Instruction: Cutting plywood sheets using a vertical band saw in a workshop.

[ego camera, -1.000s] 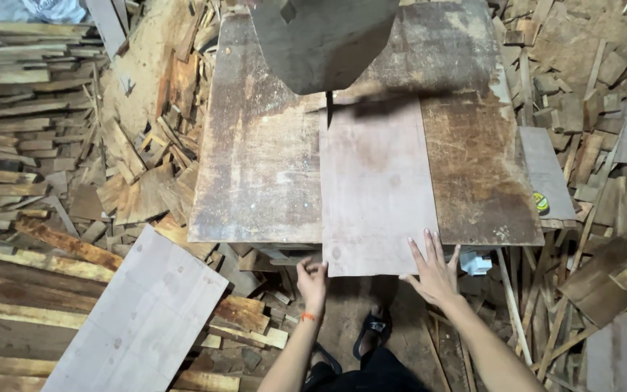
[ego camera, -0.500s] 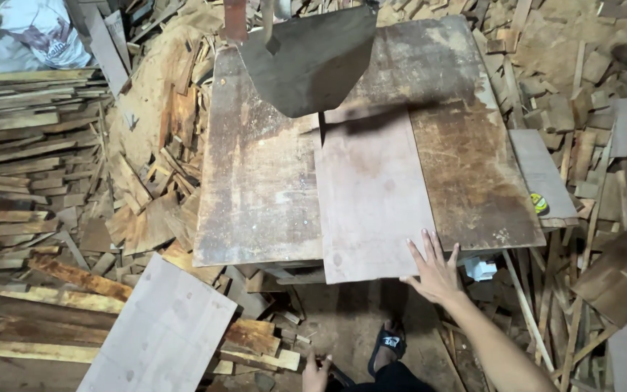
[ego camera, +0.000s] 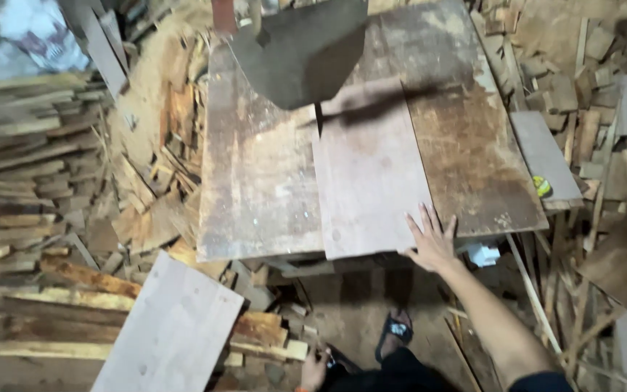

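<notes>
Right hand (ego camera: 431, 243) lies flat on the pale board (ego camera: 368, 174) atop the saw table (ego camera: 255, 181).

The right hand (ego camera: 430, 242) lies flat, palm down, its fingers (ego camera: 425, 218) spread and pointing away from the body, the thumb angled off to the left. Nothing is gripped — the hand is open and pressing down. The right forearm runs bare and nearly straight from the wrist down toward the lower right corner, where a dark sleeve covers the upper arm.

The left hand (ego camera: 314, 369) hangs low at the bottom edge, close to the body and well apart from the right one. Its fingers appear curled around something small and dark — too small and blurred to name. Its arm is out of view.
</notes>
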